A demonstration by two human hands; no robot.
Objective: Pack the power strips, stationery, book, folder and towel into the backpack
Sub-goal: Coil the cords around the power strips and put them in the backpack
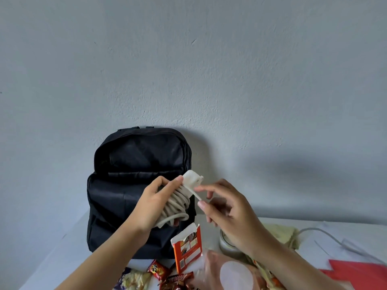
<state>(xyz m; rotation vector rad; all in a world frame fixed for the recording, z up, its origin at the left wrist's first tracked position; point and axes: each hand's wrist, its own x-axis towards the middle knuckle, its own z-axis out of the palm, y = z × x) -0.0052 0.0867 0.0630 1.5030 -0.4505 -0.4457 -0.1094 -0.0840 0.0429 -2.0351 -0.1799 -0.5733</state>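
Far left: bare strip of tabletop (73, 258), its edge cut off at frame bottom; free room there, plain wall behind & above. Black backpack (125, 195) upright against wall, main compartment unzipped, mouth gaping, inside too dark to read. L hand (152, 204) in front of backpack's upper front, grip closed round power strip (191, 177) w/ cord (177, 206) coiled about it; strip up in the air just below bag mouth, not inside, most of its body hidden by coil & palm. R hand (226, 208) just beside, thumb & forefinger pinching a short loose length of cord, other fingers curled. Below hands, near frame bottom: snack packets (157, 272) cut off, orange carton (187, 250) upright w/ flap open, close to backpack base. Blurry translucent lid (234, 275) & white jar (227, 244) partly hidden under R wrist. Further right: pale towel (287, 233), white cable (326, 235) trailing over papers, red folder (360, 273) clipped by frame corner. Right side crowded, little open room
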